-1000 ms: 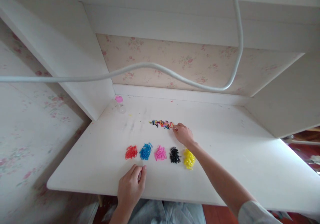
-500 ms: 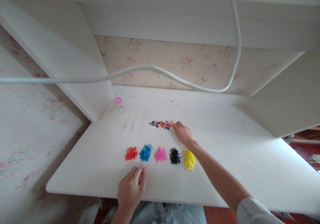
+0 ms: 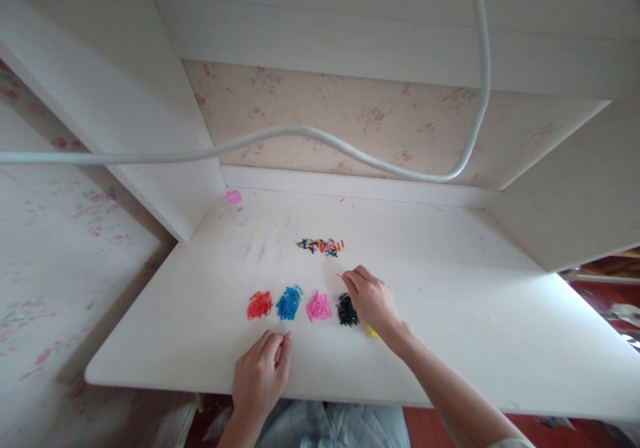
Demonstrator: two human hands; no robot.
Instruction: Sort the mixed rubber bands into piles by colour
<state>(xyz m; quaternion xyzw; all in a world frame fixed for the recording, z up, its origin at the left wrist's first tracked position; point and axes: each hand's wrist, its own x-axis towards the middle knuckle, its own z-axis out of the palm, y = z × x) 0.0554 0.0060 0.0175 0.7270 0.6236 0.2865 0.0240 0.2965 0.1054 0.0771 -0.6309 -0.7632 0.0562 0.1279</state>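
My right hand is closed in a pinch on a small red rubber band, held above the desk near the black pile. A mixed heap of coloured rubber bands lies farther back. In a row nearer me are red bands, blue bands, pink bands, black bands and yellow bands, the last mostly hidden under my right hand and wrist. My left hand rests by the front edge, thumb and fingers pressed together; whatever they hold cannot be made out.
A clear bottle with a pink lid stands at the desk's back left. A few stray bits, including a tiny red piece, lie near the back. A white cable hangs across the view. White panels border the desk.
My right hand has come back from the mixed heap towards me, and a red rubber band now shows at its fingertips. My left hand stays almost in place. The view has shifted slightly.
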